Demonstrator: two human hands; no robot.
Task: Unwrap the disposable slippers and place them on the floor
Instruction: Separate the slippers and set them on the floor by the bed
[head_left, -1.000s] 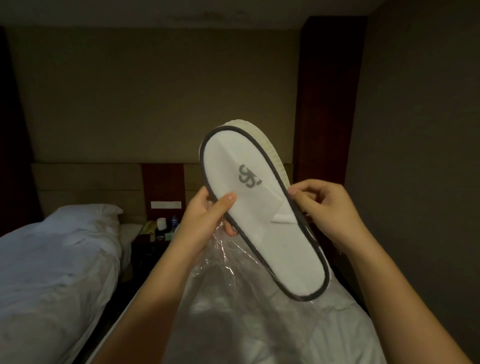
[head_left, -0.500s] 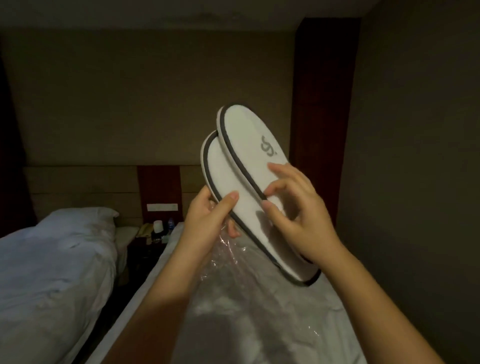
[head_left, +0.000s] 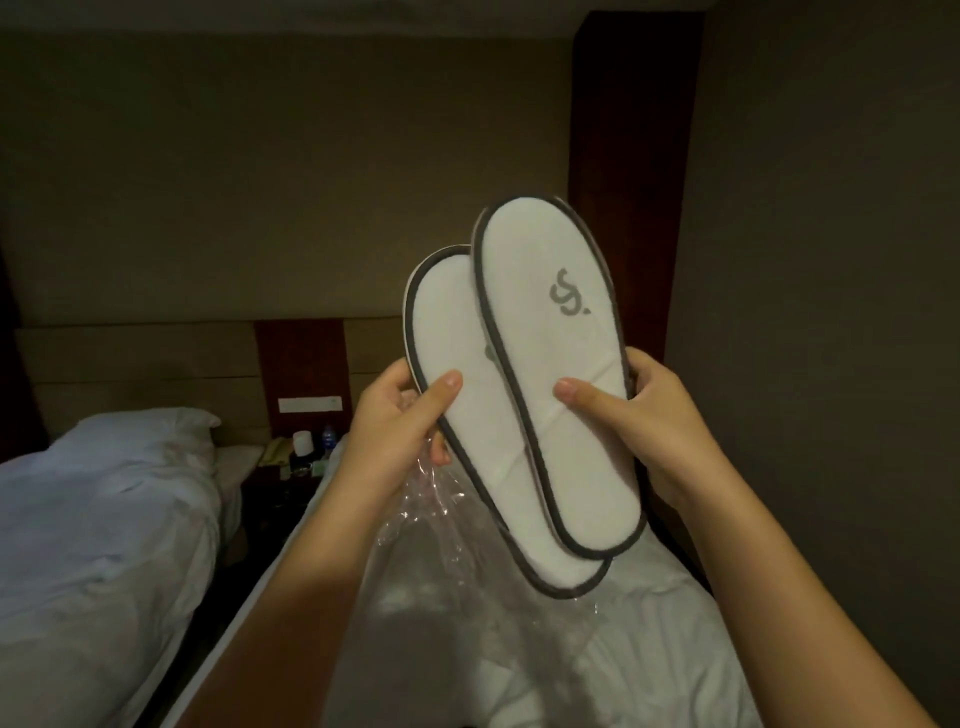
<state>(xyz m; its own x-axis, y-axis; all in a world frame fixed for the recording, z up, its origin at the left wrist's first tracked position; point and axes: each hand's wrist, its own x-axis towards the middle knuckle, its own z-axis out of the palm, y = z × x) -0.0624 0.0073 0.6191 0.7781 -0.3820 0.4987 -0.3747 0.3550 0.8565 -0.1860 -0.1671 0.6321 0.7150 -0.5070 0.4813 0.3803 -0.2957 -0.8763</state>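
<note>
Clearly both slippers are out of the wrapper now, and each hand keeps one of them in the air above the bed (head_left: 649, 649). The left hand (head_left: 400, 421) pinches the rear slipper (head_left: 457, 384) at its edge, thumb on the white face and the other fingers behind it, and the same hand seems to hold also the clear plastic wrapper (head_left: 431, 525), which hangs down from under the palm. The right hand (head_left: 654, 421) pinches the front slipper (head_left: 550, 332) in the same way, thumb pressed flat on the fabric, fingers curled around the far edge. I think the two slippers are fanned apart like this because the person is separating them, one for each hand, before lowering them; the front one overlaps the rear one and covers most of its right side. The grey logo of the front slipper is visible, but of the rear one only a small grey mark shows. The fingers behind the slippers are hidden. The floor is hard to see: only a dark strip between the two beds, beside a nightstand (head_left: 291, 467) with small objects that I cannot identify.
</note>
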